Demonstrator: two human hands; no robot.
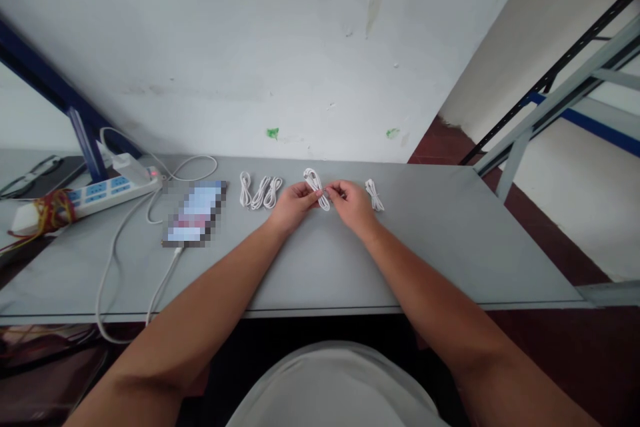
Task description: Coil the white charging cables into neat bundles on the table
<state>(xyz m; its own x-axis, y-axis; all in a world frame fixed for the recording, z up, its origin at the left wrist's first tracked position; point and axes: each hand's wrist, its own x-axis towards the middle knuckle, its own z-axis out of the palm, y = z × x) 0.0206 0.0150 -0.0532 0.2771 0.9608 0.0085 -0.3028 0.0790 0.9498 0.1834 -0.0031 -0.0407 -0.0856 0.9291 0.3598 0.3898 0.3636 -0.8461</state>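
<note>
A white cable (313,180), folded into a narrow looped bundle, is held just above the grey table between my two hands. The thumb and fingers of my left hand (295,203) are closed on the bundle's middle. My right hand (353,203) is pinched at the bundle's right side; whatever lies between those fingertips is too small to make out. To the left of my hands lie three similar white cable bundles (259,192) in a row. Another bundled white cable (374,195) rests just right of my right hand.
A phone (195,213) with a white charging cord (163,283) lies at the left on the table (450,240). Behind it is a power strip (100,193) with a plugged-in charger (131,168). A wall (300,47) backs the table; metal racking (550,103) stands at right.
</note>
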